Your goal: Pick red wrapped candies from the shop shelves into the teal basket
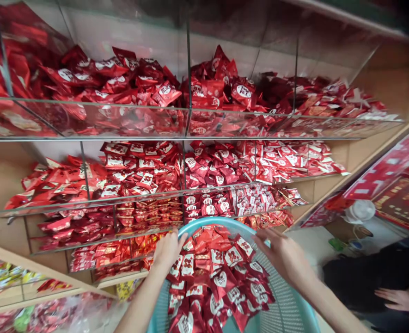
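A teal plastic basket (283,286) with slatted sides is in front of me, tilted so its inside faces me. Red and dark-red snack packets (221,280) with white labels lie heaped in it, mostly toward the middle and left. My left hand (167,252) grips the basket's rim at the upper left, its thumb over the edge. On the opposite side, my right hand (280,252) is closed on the rim, its fingertips partly hidden. The far rim comes close to the lower shelves.
Shelves with glass fronts (138,118) and dividers hold many red packets (214,164) in rows. Lower left, an angled shelf (45,273) carries more packets. Another person's hand (398,300) and dark clothing show at the lower right, near a white round object (360,211).
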`<state>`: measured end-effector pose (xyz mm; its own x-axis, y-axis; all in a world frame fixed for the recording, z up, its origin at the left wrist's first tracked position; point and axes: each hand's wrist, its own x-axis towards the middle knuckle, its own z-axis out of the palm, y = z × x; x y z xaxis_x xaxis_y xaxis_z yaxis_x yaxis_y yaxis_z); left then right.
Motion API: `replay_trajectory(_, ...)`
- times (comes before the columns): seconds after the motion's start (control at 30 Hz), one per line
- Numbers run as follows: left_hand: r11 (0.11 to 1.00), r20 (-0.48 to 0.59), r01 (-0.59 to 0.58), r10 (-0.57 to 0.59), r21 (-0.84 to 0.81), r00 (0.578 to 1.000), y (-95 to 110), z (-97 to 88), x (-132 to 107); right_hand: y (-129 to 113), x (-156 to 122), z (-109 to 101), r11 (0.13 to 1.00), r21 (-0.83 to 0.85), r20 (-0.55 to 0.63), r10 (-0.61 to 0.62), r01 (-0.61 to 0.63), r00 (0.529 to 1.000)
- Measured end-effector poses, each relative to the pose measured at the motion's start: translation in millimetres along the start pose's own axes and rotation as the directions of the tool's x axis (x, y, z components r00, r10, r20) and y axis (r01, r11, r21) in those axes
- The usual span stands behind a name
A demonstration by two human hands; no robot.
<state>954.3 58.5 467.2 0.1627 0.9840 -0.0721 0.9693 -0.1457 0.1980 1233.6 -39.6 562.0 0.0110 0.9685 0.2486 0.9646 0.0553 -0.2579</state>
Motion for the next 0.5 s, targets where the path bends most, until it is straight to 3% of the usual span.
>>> replay_trajectory(0.2,1.000,-0.001,0.010,-0.010,-0.009,1.000,1,-3.7,-2,-27,88,-45,0.991,0.041,-0.244,-0.115,0.128,0.963)
replay_trajectory(0.27,1.000,0.010,0.013,-0.013,-0.020,1.000,1,-5.4,-3,-35,119,-50,0.976,0.171,-0.289,-0.085,0.138,0.954)
replay_trajectory(0.3,1.000,0.016,0.018,-0.017,-0.022,1.000,1,-6.0,-3,-40,133,-50,0.945,0.315,-0.269,-0.006,0.093,0.963)
replay_trajectory(0.33,1.000,0.019,0.023,-0.022,-0.020,1.000,1,-6.5,-4,-44,146,-50,0.873,0.487,-0.206,0.099,0.014,0.974)
replay_trajectory(0.4,0.999,0.016,0.033,-0.033,-0.011,0.999,2,-6.9,-4,-51,169,-47,0.621,0.759,0.015,0.279,-0.193,0.960)
replay_trajectory(0.47,0.999,0.014,0.033,-0.033,-0.010,0.999,2,-6.6,-4,-57,184,-44,0.403,0.854,0.197,0.337,-0.330,0.921)
replay_trajectory(0.5,0.999,0.016,0.030,-0.030,-0.016,0.999,2,-6.2,-4,-58,190,-43,0.351,0.866,0.235,0.341,-0.355,0.910)
